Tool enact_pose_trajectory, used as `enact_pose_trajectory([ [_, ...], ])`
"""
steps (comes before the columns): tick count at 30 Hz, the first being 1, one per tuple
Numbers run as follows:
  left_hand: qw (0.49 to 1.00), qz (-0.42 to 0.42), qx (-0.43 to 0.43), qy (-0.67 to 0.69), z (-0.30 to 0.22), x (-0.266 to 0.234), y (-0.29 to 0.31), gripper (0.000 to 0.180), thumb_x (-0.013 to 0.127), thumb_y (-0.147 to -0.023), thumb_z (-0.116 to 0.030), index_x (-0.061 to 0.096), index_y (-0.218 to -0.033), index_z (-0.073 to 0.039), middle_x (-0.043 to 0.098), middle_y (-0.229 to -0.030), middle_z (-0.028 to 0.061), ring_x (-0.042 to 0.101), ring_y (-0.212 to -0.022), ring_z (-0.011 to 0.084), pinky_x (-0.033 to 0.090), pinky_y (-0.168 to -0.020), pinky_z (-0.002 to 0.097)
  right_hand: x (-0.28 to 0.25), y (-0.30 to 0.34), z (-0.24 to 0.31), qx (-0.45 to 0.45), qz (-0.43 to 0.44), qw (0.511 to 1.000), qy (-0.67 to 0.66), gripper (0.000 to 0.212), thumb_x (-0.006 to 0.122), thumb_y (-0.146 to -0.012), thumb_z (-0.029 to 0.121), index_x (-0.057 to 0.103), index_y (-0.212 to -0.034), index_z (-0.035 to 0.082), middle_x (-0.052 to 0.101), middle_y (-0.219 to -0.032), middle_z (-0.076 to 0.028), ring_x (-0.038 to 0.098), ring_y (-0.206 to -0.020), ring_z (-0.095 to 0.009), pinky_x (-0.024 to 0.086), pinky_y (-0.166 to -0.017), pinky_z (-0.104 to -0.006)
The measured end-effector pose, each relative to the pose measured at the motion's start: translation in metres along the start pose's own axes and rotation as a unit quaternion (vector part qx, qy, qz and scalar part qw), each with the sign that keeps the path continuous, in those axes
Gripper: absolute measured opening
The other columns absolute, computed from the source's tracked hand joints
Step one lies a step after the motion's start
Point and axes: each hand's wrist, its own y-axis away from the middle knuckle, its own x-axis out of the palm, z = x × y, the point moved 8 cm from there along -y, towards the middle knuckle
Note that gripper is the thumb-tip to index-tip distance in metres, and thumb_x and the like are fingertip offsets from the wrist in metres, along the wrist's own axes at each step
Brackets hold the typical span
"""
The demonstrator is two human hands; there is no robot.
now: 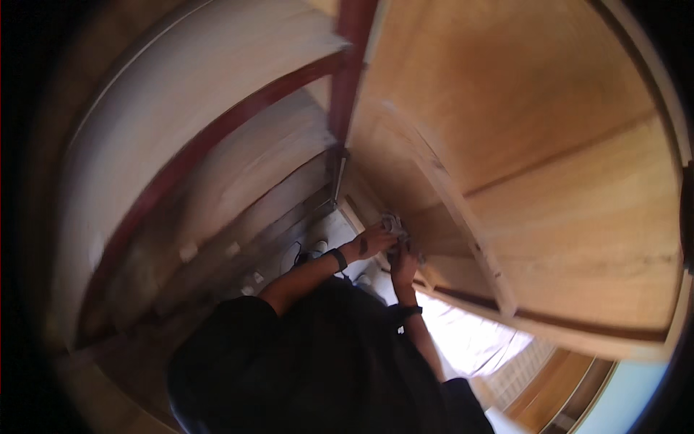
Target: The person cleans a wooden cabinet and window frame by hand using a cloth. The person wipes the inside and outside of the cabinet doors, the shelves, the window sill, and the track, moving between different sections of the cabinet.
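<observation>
My left hand (376, 239), a dark band on its wrist, is closed on a crumpled grey cloth (392, 221) pressed against the lower part of a light wooden door (549, 166). My right hand (403, 263) sits just below it, fingers curled at the same cloth and the door's raised moulding (463, 217); what it grips is partly hidden. Both forearms reach up from my dark clothing (325, 362).
A dark red door post (348, 79) stands left of the door, with a metal hinge strip (337, 181) beside it. Pale wall panels with a dark red rail (217, 130) curve away on the left. Bright floor (470, 340) shows below the door.
</observation>
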Motion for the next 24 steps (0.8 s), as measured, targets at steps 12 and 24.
enact_pose_trajectory([
  [12,0.814,-0.398,-0.423,-0.001,-0.138,-0.148,0.137,0.046,0.07,-0.083,-0.012,0.057,-0.127,-0.005,0.063,-0.113,0.0147,0.061,-0.108,0.0378,0.049,-0.092,0.0464,-0.03,-0.025,0.142,-0.228,0.332,0.84,-0.364,0.023,0.047,-0.089,-0.009,0.061,-0.106,-0.003,0.065,-0.098,-0.016,0.063,-0.097,-0.025,0.049,-0.093,-0.0381],
  [24,0.518,-0.274,-0.396,-0.707,-0.388,-0.282,0.112,0.024,0.072,-0.06,-0.026,0.069,-0.084,-0.026,0.063,-0.092,-0.0076,0.059,-0.084,0.0133,0.04,-0.085,0.032,-0.198,0.052,0.279,-0.512,0.176,0.535,-0.649,0.031,0.057,-0.078,-0.009,0.068,-0.102,0.008,0.065,-0.116,-0.017,0.063,-0.106,-0.039,0.052,-0.092,-0.0484],
])
